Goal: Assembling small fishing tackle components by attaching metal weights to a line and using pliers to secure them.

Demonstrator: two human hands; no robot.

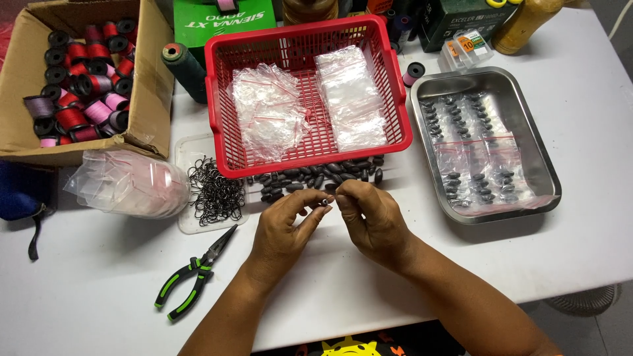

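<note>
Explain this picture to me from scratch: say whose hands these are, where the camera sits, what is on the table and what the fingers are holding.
There is one picture, taken by a camera worn on a person's head, looking down at their own two bare hands over a white table. The left hand and right hand meet at the fingertips, pinching a small dark sinker between them. Just beyond lies a pile of dark oval sinkers. Behind it stands a red basket holding clear plastic bags. To the right, a metal tray holds bagged sinkers. To the left are a heap of black hooks on a clear lid, green-handled pliers, and a cardboard box of thread spools.
</note>
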